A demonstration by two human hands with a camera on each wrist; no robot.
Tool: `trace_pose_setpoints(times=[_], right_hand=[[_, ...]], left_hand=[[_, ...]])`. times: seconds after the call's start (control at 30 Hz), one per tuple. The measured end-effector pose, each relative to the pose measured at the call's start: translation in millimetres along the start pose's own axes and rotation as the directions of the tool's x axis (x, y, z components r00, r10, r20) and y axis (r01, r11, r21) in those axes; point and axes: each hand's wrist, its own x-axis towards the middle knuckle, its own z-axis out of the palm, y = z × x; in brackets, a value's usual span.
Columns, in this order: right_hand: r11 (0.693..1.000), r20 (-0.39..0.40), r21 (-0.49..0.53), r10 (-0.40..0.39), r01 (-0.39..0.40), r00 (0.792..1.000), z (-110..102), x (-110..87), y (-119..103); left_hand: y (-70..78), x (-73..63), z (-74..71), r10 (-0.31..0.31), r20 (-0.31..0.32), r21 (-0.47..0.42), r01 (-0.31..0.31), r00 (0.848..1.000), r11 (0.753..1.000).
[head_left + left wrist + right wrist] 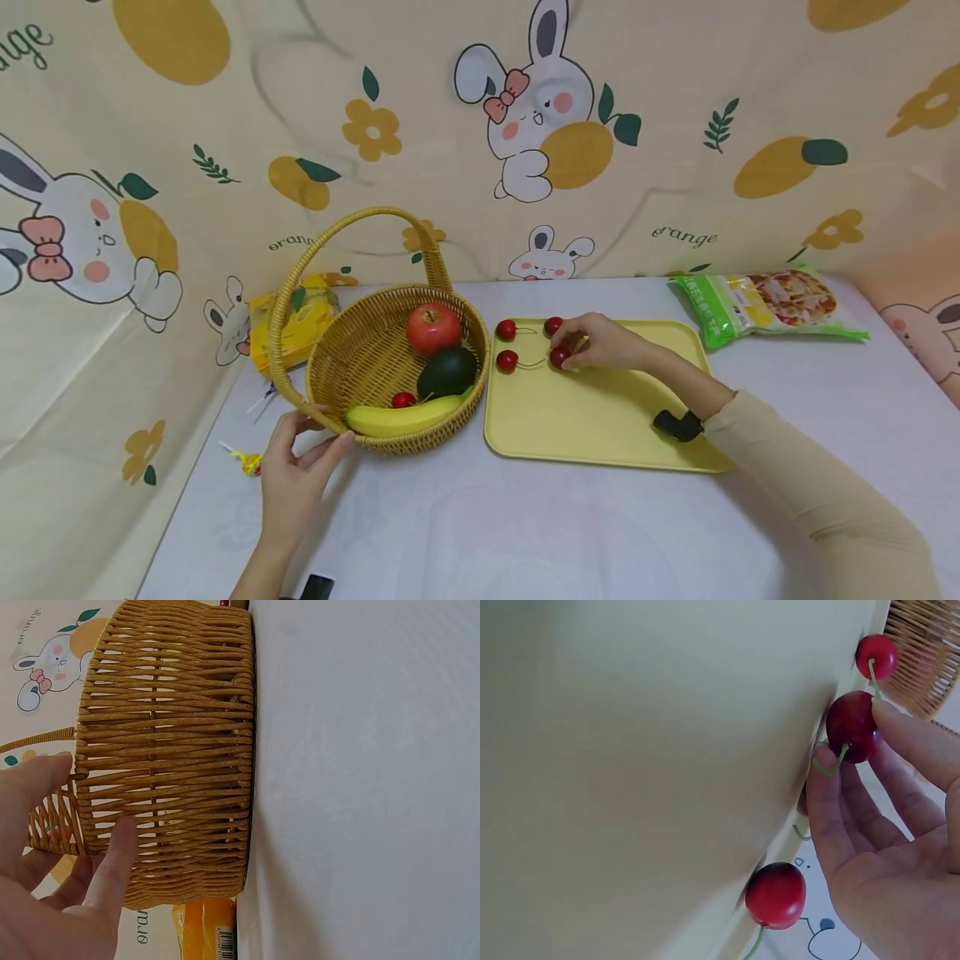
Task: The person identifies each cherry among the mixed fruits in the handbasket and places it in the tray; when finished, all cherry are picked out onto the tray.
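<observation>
My left hand grips the front-left rim of the wicker basket near the foot of its handle. In the left wrist view, fingers and thumb lie on the woven wall. Inside the basket are a red apple, a dark avocado, a banana and one cherry. My right hand, over the yellow tray, pinches a dark red cherry between thumb and fingers. Other cherries on the tray are a left one, an upper-left one and one at the far edge.
A green-and-white food packet lies at the back right. Behind the basket's left side stands a yellow packet. A yellow-wrapped lollipop lies left of my left hand. The printed cloth backdrop rises behind the table.
</observation>
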Motion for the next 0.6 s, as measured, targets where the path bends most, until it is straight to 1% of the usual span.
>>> trace_pose_setpoints(times=[0.1,0.37,0.6], right_hand=[[1.000,0.000,-0.015,0.002,-0.002,1.000,0.8,-0.3,-1.3],[0.999,0.001,-0.048,0.001,-0.001,1.000,1.6,0.0,-1.5],[0.998,0.005,-0.061,0.010,-0.010,1.000,0.4,-1.4,-3.4]], left_hand=[[0.0,0.1,-0.2,0.000,0.005,-0.001,0.000,1.000,1.000],[0.2,0.4,-1.5,-0.017,0.020,0.032,0.016,1.000,0.999],[-1.4,0.4,-2.3,-0.007,0.027,0.034,0.006,1.000,0.999]])
